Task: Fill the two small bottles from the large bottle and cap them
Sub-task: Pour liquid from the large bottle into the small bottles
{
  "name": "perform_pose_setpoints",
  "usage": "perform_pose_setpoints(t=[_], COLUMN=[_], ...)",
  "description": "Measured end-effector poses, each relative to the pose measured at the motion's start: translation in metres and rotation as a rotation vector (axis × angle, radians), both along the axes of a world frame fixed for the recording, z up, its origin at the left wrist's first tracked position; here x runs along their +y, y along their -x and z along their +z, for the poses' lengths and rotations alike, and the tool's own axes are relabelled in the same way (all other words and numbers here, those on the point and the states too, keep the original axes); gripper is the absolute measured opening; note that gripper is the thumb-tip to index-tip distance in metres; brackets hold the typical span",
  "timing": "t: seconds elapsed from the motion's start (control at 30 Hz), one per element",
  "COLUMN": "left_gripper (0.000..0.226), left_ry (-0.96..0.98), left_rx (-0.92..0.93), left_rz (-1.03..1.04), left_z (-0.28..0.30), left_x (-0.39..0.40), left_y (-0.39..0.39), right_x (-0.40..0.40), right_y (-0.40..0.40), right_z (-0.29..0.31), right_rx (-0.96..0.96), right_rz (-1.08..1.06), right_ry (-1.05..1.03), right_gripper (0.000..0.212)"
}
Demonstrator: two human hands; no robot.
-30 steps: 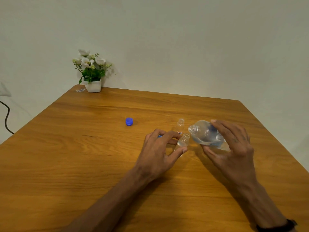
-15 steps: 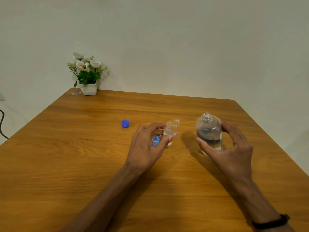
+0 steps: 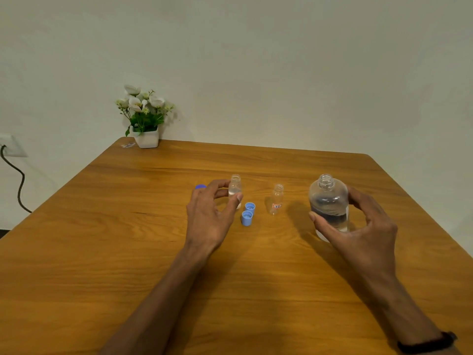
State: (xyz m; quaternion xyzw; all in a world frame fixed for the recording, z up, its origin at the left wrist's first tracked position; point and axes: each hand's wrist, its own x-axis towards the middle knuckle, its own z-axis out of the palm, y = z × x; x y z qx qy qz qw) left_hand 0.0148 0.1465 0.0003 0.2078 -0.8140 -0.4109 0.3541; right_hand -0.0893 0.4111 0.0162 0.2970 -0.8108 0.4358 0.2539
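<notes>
My left hand grips a small clear bottle with liquid in it, upright and uncapped, left of centre on the wooden table. A second small bottle with a red label stands alone, open and looking empty. Two light blue caps lie between them, open side up. My right hand grips the large clear bottle, upright, uncapped and partly full, at the right. A darker blue cap peeks out behind my left hand.
A white pot of white flowers stands at the table's far left corner, with a small clear scrap beside it. A wall socket with a black cable is at the left. The right wrist wears a dark band.
The large bottle went from tipped over the small bottle to upright at the right. My left hand carried the filled small bottle leftward, uncovering the two light blue caps and the other bottle.
</notes>
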Motion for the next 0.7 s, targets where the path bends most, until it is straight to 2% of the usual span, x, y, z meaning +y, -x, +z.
perform_pose_setpoints(t=[0.27, 0.57, 0.7], left_gripper=[0.038, 0.042, 0.055], left_ry=[-0.004, -0.024, -0.024], left_rx=[-0.085, -0.145, -0.160], left_rz=[0.089, 0.098, 0.092], left_z=[-0.0105, -0.0108, -0.0070], left_x=[-0.0086, -0.0066, -0.0047], left_y=[0.0038, 0.0048, 0.0021], right_x=[0.0008, 0.0009, 0.0008], right_y=[-0.0006, 0.0013, 0.0020], right_z=[0.0009, -0.0007, -0.0007], right_rx=[-0.007, -0.011, -0.017], right_rz=[-0.008, -0.016, -0.025], right_ry=[0.002, 0.018, 0.021], right_gripper=[0.085, 0.083, 0.083])
